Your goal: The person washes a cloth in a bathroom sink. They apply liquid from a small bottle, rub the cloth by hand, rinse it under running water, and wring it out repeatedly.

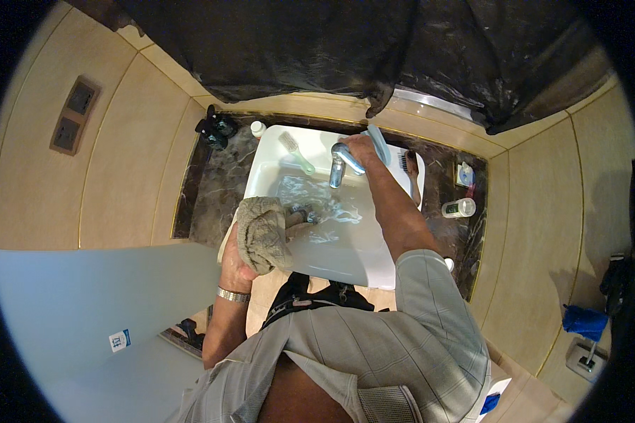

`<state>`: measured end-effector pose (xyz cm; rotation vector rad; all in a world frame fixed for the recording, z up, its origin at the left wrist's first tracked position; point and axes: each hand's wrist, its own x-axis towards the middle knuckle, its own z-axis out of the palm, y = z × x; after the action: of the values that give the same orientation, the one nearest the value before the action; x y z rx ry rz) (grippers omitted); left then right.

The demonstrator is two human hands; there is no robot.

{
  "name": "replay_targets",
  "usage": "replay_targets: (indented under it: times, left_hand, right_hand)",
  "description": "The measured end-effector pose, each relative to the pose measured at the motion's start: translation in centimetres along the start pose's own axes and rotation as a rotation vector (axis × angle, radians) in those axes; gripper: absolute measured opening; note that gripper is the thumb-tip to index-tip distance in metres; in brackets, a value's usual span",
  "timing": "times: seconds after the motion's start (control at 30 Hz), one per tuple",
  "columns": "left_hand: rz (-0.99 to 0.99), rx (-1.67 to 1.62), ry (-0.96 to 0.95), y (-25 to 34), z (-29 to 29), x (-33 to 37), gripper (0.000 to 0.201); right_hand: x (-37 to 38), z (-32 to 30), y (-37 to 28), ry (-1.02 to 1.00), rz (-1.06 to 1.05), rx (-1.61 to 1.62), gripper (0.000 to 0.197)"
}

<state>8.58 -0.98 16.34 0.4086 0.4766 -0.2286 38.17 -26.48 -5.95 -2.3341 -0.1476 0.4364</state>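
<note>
I'm gripping the grey-brown cloth in my left hand at the basin's eight o'clock, my right hand clasping a light-blue item near the twelve-o'clock tap, seemingly mid-wash, the next move probably needing a steady hold.

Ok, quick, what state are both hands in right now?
Left hand: holding the grey-green cloth, fingers mostly hidden.
Right hand: at the light blue item beside the tap; grip cannot be told.
</note>
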Motion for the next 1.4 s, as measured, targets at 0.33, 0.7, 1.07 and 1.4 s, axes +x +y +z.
replay_targets:
  times: [0.33, 0.7, 1.07, 1.4]
  left_hand:
    - [-0.041, -0.004, 0.014, 0.6, -2.1, -1.1, 0.045]
    - [-0.163, 0.104, -0.066, 2.1, -7.8, 2.0, 0.042]
    - [-0.165, 0.074, -0.211, 3.7, -14.8, 0.9, 0.04]
    - [0.109, 0.487, -0.278, 1.9, -21.4, 1.0, 0.045]
  right_hand:
    - [-9.7, 0.6, -0.2, 0.173, 0.314, 1.181, 0.021]
    - [-30.0, 8.5, -16.9, -0.273, 0.126, 1.108, 0.07]
    - [-31.7, 16.7, -25.6, 0.525, -0.082, 0.667, 0.034]
    - [-36.1, 18.5, -29.2, 0.421, -0.484, -0.006, 0.035]
